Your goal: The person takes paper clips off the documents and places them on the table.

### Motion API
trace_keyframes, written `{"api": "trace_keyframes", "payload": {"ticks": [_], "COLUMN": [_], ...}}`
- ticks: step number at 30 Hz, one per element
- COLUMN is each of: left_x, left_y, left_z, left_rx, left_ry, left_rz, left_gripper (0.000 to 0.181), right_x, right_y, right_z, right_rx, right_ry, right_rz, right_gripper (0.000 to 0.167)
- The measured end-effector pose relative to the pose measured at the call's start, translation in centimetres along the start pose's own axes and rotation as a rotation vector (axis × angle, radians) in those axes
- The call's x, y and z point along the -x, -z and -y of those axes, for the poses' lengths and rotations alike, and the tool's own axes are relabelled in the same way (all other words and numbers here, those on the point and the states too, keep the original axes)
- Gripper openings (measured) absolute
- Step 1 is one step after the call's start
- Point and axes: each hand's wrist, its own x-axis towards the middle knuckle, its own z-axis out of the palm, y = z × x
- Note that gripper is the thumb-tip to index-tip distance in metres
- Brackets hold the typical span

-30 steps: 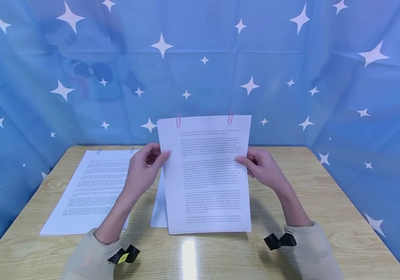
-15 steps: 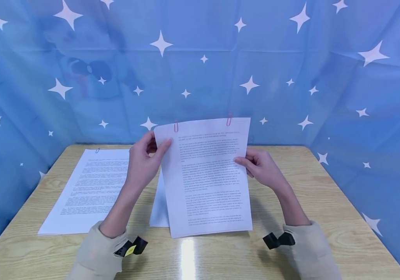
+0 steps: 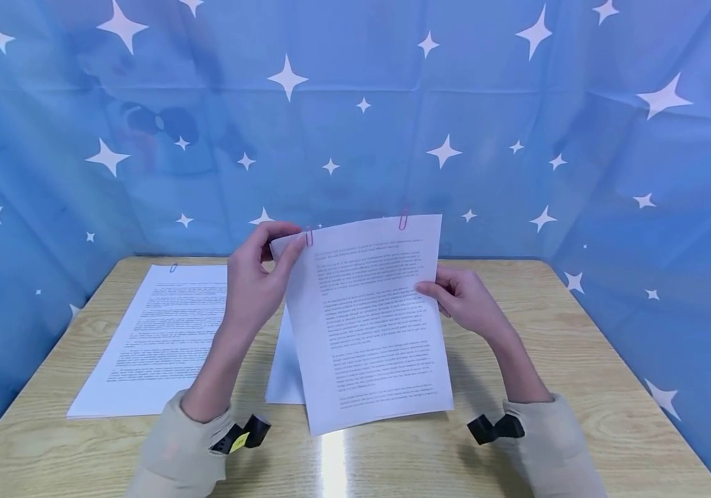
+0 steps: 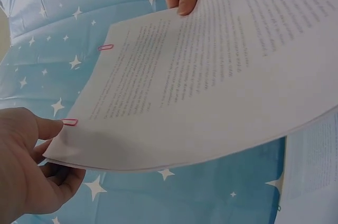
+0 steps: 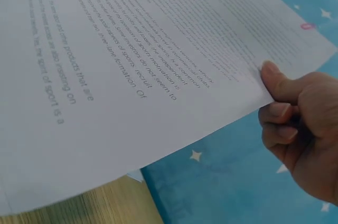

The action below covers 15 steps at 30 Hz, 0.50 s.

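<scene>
Both hands hold up a thin stack of printed paper (image 3: 371, 332), tilted, its text side toward me. Two pink paper clips sit on its top edge; the left paper clip (image 4: 69, 122) is right by the left thumb, the right paper clip (image 3: 403, 219) is farther along. My left hand (image 3: 256, 277) pinches the top left corner, thumb in front and fingers behind. Midway down the right edge, my right hand (image 3: 464, 297) pinches the stack between thumb and curled fingers, as the right wrist view also shows for the right hand (image 5: 311, 123).
A second printed stack (image 3: 156, 339) lies on the wooden table (image 3: 579, 360) at the left, with a dark paper clip (image 3: 173, 268) at its top. Another white sheet (image 3: 283, 377) lies partly hidden behind the held stack. A blue star-patterned curtain (image 3: 355, 138) encloses the table's back and sides.
My left hand has slid up the left edge to the top corner by the left clip. The stack has tilted, its upper left bending lower. My right hand keeps its grip, nearly still.
</scene>
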Motion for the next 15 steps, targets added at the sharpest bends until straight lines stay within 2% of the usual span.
{"api": "trace_keyframes", "payload": {"ticks": [7,15], "left_x": [-0.46,-0.4], "left_y": [-0.6,-0.53], "left_z": [-0.42,-0.66], "left_rx": [-0.037,-0.094], "left_ry": [-0.081,-0.074], "left_rz": [-0.012,0.004], "left_gripper": [0.009,0.006], "right_x": [0.15,0.24], "right_y": [0.06,0.19], "right_z": [0.26,0.4], "right_rx": [0.016,0.045], "right_ry": [-0.023,-0.027], "right_rz": [0.002,-0.005], "right_gripper": [0.022,0.021]}}
